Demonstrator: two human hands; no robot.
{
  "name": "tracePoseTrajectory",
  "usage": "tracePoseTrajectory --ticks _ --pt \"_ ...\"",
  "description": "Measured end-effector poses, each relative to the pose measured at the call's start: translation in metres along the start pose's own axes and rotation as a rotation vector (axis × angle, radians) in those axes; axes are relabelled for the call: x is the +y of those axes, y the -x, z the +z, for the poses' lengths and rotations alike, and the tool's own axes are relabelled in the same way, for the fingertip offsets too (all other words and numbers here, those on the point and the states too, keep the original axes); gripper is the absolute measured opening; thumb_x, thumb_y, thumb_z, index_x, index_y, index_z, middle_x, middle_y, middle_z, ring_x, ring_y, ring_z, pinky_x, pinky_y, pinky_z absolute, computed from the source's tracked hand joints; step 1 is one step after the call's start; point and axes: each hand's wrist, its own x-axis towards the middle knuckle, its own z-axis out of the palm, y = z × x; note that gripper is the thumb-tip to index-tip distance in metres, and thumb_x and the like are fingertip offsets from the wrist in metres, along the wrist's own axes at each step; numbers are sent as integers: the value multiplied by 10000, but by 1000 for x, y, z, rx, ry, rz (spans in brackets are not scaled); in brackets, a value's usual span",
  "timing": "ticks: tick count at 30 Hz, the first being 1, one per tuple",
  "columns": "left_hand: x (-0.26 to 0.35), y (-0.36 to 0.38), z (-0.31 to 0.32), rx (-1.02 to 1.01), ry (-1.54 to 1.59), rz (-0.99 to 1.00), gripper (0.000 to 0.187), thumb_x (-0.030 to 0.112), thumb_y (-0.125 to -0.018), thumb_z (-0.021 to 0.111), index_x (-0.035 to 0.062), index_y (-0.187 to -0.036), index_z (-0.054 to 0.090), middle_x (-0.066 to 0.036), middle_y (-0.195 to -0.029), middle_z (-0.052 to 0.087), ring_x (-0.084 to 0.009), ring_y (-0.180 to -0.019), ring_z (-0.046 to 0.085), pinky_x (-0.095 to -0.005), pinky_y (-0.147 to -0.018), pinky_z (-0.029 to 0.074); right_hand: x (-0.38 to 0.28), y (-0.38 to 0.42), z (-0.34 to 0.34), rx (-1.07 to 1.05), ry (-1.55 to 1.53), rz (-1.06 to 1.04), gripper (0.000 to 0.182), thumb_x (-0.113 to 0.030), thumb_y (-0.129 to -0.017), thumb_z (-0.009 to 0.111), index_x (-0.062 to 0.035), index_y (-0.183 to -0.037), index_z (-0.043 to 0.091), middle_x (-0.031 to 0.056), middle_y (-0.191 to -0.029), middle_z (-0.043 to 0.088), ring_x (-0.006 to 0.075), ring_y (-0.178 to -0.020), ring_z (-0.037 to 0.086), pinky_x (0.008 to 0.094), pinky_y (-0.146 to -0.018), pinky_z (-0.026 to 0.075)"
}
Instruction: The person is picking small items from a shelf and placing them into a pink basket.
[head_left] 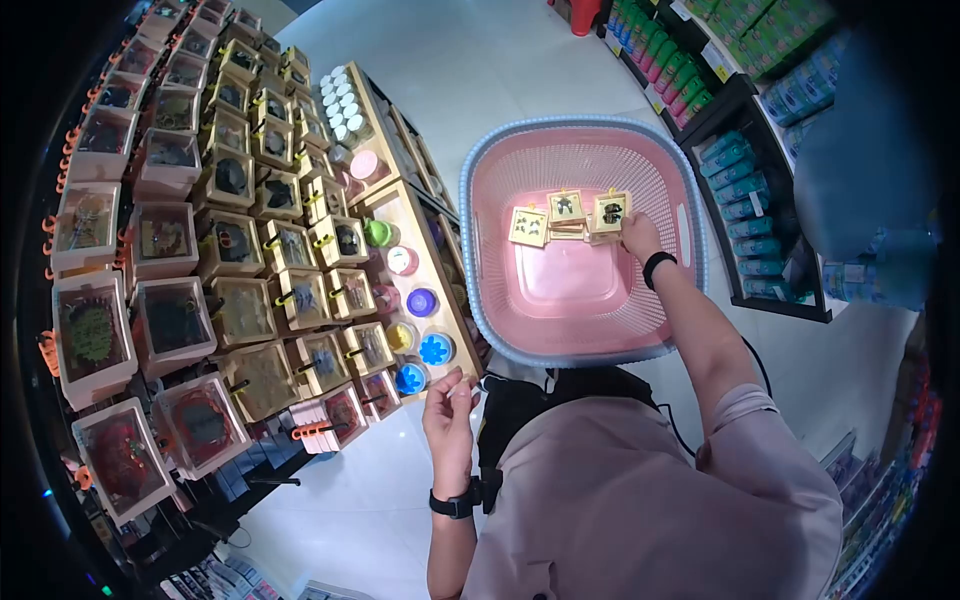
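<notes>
My right hand [640,237] reaches into a large pink basket [495,290] with a blue rim. Its fingers are closed on the edge of a small square wooden-framed box [611,211] with a dark figure on its face and a yellow tab on top. Beside it in the basket are a similar box [566,207] and, further left, a tilted one [528,227]; more seem to lie beneath them. My left hand [449,405] is held before my body, by the shelf's near corner. Its fingers are curled toward the thumb, and what they hold, if anything, is hidden.
On the left hangs a display of several framed boxes [235,305] on hooks. Jars with coloured lids [422,302] line a wooden shelf [412,222]. Bottles [745,205] fill a black rack [785,300] at right. A blurred blue shape [865,170] stands close by it.
</notes>
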Motion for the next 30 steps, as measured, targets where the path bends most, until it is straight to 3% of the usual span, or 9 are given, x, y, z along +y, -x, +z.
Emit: tracePoseTrajectory --ticks 2,6,11,17,18,19,24,27,30 --pt "-10 10 -14 72 -9 -23 290 241 -1030 603 14 -1209 580 -149 -1353 576 -260 -1184 621 -391 -966 540 3 -10 6 -15 105 86 384 -244 -954 500 107 -1048 623 323 -896 686 389 -744 719 473 -710 566" --pt "-22 35 -35 217 24 -109 244 200 -1033 592 12 -1188 586 -179 -1372 552 -260 -1176 622 -370 -959 539 -8 -17 23 -61 264 156 390 -249 -954 507 94 -1113 606 346 -1101 654 486 -1079 632 517 -964 489" --pt "-28 58 -49 315 -17 -229 261 220 -1026 610 12 -1183 594 -166 -1348 571 -251 -1152 634 -372 -943 546 31 -43 57 -61 423 89 265 -124 -897 544 71 -1027 667 299 -1091 679 406 -1037 685 466 -880 555" --pt "-42 59 -64 316 -103 -253 308 207 -1025 614 -10 -1238 570 -124 -1284 609 -234 -1164 637 -355 -961 538 158 -121 91 -177 255 157 383 -288 -864 576 70 -857 714 289 -847 705 437 -805 704 537 -716 525" --pt "-45 60 -63 336 -91 -216 298 185 -1020 622 -7 -1243 574 -100 -1231 632 -166 -1094 631 -302 -913 524 242 -172 109 -322 869 -425 388 -279 -858 570 83 -846 708 313 -851 696 439 -802 703 538 -725 521" --pt "-47 58 -64 333 -69 -174 291 163 -1016 630 -5 -1248 578 -76 -1178 655 -98 -1025 626 -249 -866 509 256 -174 114 -191 713 -304 364 -294 -895 587 12 -751 722 231 -781 705 375 -718 704 490 -673 562" --pt "-36 58 -73 392 25 -53 327 137 -1016 619 -22 -1287 528 -96 -1233 605 -127 -1051 643 -238 -826 506 165 -130 72 -196 69 62 200 -206 -922 594 -37 -855 678 133 -687 653 251 -575 640 397 -568 525" --pt "-37 59 -91 531 -75 161 359 143 -1023 600 -19 -1317 473 -129 -1352 534 -203 -1160 626 -336 -940 532 80 -79 43 -171 -321 205 164 -198 -944 575 -43 -915 619 40 -742 592 132 -605 552 264 -570 466" --pt "-20 56 -108 727 -154 319 466 100 -978 645 -38 -1366 428 -165 -1381 493 -235 -1215 580 -332 -918 538 -4 -10 18 -124 -533 167 172 -216 -982 579 -62 -1052 607 35 -911 628 117 -769 598 241 -646 478"
